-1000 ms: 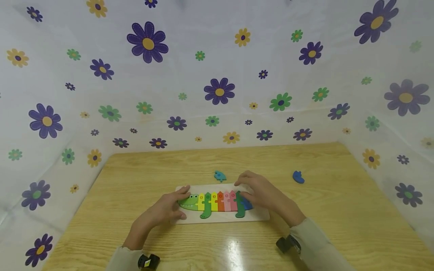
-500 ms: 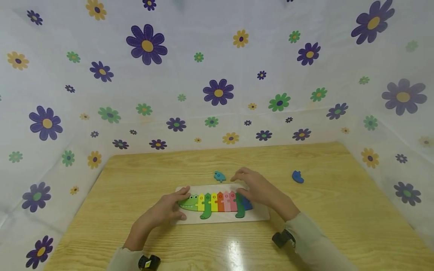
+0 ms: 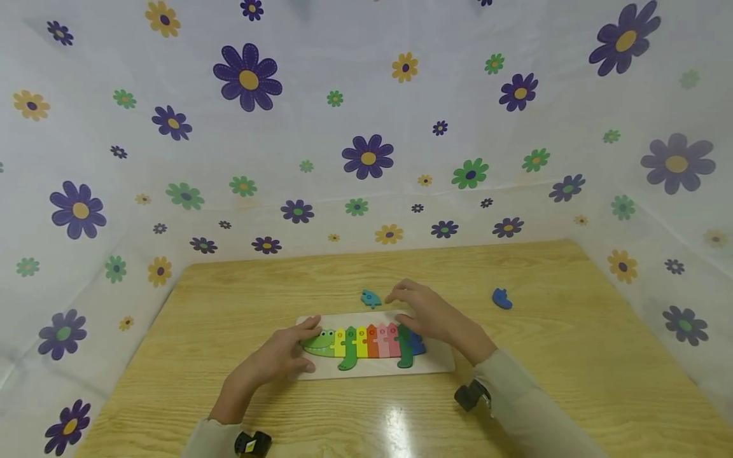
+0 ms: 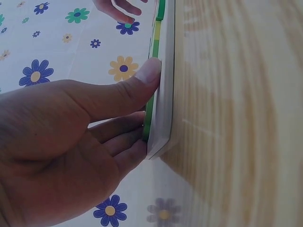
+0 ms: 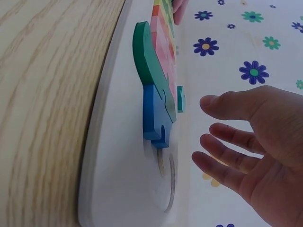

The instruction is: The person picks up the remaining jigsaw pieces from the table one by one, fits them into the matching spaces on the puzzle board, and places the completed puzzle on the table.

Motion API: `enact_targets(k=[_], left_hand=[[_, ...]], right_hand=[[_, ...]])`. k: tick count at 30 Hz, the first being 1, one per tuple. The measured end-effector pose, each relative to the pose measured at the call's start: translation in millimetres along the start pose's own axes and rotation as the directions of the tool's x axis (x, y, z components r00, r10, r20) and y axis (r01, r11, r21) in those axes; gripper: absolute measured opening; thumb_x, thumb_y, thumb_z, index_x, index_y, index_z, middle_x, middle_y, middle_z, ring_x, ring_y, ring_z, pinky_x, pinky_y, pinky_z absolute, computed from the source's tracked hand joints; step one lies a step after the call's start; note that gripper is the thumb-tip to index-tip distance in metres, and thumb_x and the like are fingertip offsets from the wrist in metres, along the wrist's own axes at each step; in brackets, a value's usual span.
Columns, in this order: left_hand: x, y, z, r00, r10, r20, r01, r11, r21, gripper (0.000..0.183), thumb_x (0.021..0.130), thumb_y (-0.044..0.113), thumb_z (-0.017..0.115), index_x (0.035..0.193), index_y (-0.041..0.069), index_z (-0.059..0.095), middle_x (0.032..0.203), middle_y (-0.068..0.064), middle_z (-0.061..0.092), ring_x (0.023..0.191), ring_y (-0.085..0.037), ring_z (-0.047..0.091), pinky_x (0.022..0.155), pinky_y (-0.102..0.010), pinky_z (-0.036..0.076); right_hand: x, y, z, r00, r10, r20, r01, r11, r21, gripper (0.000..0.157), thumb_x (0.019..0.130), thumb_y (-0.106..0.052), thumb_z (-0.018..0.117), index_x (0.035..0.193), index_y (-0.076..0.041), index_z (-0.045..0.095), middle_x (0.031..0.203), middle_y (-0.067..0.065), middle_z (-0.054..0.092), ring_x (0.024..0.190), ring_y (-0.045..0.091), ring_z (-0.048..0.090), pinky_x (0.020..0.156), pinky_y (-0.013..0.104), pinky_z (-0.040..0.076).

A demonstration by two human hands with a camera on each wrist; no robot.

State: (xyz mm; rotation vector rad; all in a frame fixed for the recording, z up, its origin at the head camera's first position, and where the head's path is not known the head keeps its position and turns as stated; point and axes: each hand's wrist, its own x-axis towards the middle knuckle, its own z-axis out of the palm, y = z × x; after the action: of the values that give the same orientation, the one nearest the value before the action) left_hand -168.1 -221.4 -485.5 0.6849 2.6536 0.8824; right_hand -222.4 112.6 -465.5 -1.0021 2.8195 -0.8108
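Note:
A wooden crocodile puzzle board (image 3: 366, 370) lies on the table with its coloured pieces in a row. My left hand (image 3: 279, 352) rests on the board's left end, fingers by the green head piece (image 3: 321, 343) and thumb on the bare wood. In the right wrist view, a dark green leg piece (image 5: 149, 54) and a blue piece (image 5: 156, 116) stand at the row's right end, beside a bare outlined stretch. Over the board's far right part hovers my right hand (image 3: 426, 313), fingers apart and holding nothing. Its fingertips are close to a loose teal piece (image 3: 371, 299).
A loose blue curved piece (image 3: 502, 299) lies farther right on the wooden table (image 3: 544, 331). White cloth walls (image 3: 309, 57) with printed flowers surround the table at the back and both sides.
My right hand has moved a little away from me and to the left, towards the teal piece. The left hand and the board have stayed in place.

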Motion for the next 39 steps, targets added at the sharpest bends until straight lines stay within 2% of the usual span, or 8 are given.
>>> enact_targets(k=[12, 21, 28, 39], left_hand=[[0.2, -2.9, 1.1, 1.0, -0.005, -0.003, 0.005, 1.0, -0.005, 0.073, 0.084, 0.007, 0.083, 0.146, -0.008, 0.049, 0.163, -0.02, 0.032, 0.15, -0.04, 0.029, 0.119, -0.056, 0.028], [0.8, -2.4, 0.1, 1.0, -0.003, 0.002, 0.003, 1.0, -0.005, 0.072, 0.084, 0.008, 0.083, 0.146, -0.008, 0.05, 0.163, -0.021, 0.031, 0.15, -0.041, 0.028, 0.119, -0.057, 0.027], [1.1, -3.9, -0.4, 1.0, 0.0, 0.006, 0.0, 1.0, -0.007, 0.073, 0.084, 0.009, 0.083, 0.146, -0.008, 0.05, 0.163, -0.02, 0.032, 0.15, -0.041, 0.029, 0.119, -0.057, 0.028], [0.8, -2.4, 0.4, 1.0, 0.001, 0.006, -0.001, 1.0, -0.013, 0.073, 0.084, 0.008, 0.083, 0.147, -0.008, 0.05, 0.163, -0.02, 0.032, 0.151, -0.04, 0.028, 0.119, -0.056, 0.027]], right_hand=[[14.8, -0.5, 7.9, 1.0, -0.016, 0.025, 0.016, 1.0, 0.005, 0.029, 0.094, -0.009, 0.074, 0.123, -0.005, 0.071, 0.127, 0.01, 0.062, 0.115, 0.026, 0.062, 0.102, 0.042, 0.055], [23.4, 1.0, 7.4, 0.998, 0.004, 0.055, -0.003, 1.0, -0.02, 0.041, 0.096, -0.009, 0.073, 0.135, -0.007, 0.064, 0.134, 0.012, 0.06, 0.122, 0.028, 0.06, 0.104, 0.044, 0.053], [29.2, 0.6, 8.2, 0.997, -0.02, 0.071, 0.019, 1.0, 0.009, 0.036, 0.096, -0.005, 0.069, 0.133, -0.004, 0.066, 0.132, 0.014, 0.06, 0.119, 0.03, 0.061, 0.104, 0.044, 0.053], [41.0, -0.2, 15.0, 0.993, 0.028, 0.118, -0.029, 1.0, 0.006, 0.035, 0.096, -0.004, 0.07, 0.131, -0.008, 0.067, 0.131, 0.012, 0.058, 0.114, 0.026, 0.061, 0.104, 0.04, 0.053]])
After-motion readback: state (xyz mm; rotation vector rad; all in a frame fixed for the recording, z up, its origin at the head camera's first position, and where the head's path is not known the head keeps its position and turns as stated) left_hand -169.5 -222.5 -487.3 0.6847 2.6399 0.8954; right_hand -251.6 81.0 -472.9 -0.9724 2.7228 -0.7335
